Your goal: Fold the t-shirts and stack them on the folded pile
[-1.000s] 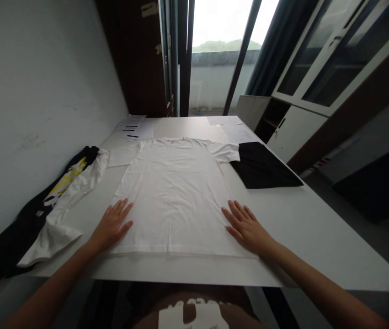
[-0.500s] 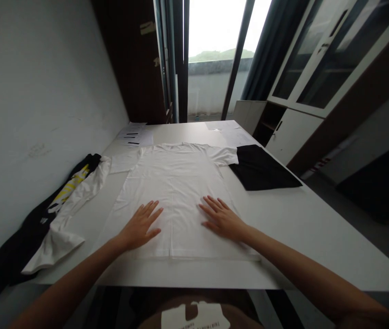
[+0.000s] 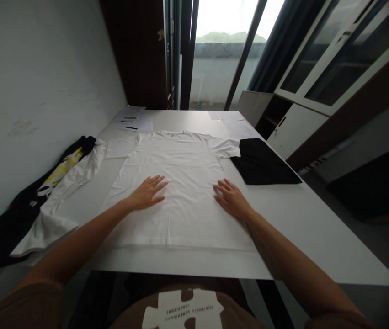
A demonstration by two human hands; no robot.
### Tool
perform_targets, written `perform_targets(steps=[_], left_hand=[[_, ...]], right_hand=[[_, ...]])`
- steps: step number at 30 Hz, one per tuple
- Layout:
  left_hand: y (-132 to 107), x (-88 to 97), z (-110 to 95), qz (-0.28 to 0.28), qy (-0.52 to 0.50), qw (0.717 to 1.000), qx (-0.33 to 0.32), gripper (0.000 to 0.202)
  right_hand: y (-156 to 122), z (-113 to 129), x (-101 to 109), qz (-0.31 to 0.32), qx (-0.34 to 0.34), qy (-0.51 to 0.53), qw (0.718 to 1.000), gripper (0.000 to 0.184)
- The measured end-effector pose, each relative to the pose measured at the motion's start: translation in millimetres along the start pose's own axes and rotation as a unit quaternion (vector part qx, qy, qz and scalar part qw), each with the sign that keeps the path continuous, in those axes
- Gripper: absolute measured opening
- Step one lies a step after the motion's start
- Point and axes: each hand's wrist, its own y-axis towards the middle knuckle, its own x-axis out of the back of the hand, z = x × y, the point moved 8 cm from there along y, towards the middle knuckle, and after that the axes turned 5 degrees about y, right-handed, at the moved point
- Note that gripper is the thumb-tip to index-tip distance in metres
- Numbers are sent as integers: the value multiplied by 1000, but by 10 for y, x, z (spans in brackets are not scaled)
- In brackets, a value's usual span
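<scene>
A white T-shirt point(image 3: 180, 164) lies spread flat on the white table point(image 3: 300, 228), its collar at the far end and its hem towards me. My left hand point(image 3: 146, 194) rests flat on the shirt's left middle, fingers stretched out and apart. On the shirt's right middle lies my right hand point(image 3: 231, 198), also flat with open fingers. Neither hand holds anything.
A folded black garment point(image 3: 263, 162) lies right of the shirt. A heap of white, black and yellow clothes point(image 3: 53, 192) lies along the left wall. Papers point(image 3: 130, 121) lie at the far left, more sheets point(image 3: 228, 121) at the far right. Cabinets point(image 3: 304, 109) stand beyond the right edge.
From the shirt's lower side edges both hands slid inward near the hem, then moved further up the shirt and a little apart. The shirt stays flat.
</scene>
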Motion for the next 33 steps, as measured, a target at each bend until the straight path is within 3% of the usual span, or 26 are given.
perform_targets(steps=[4,7,9,17,24,29,33], left_hand=[[-74,64,432,-37,-14,998,51,60],[-207,257,487,-115,-47,991,56,54],[-247,361,440,-151,-75,984,51,48],[-196,423,375,-170,-130,974,75,36],[-183,336,359,-146,-146,976,68,34],[-66,182,400,-83,-130,987,49,34],[159,158,451,-64,-93,993,21,36]], right_hand=[[-140,-527,511,-185,-81,9,979,40],[-323,-767,696,-249,-133,-6,960,35],[-368,-822,670,-233,-133,-9,963,32],[-442,-1001,630,-236,-152,-35,959,32],[-447,-1066,582,-219,-152,-35,963,32],[-321,-795,445,-156,-109,-14,982,30],[31,-388,326,-96,-51,4,994,32]])
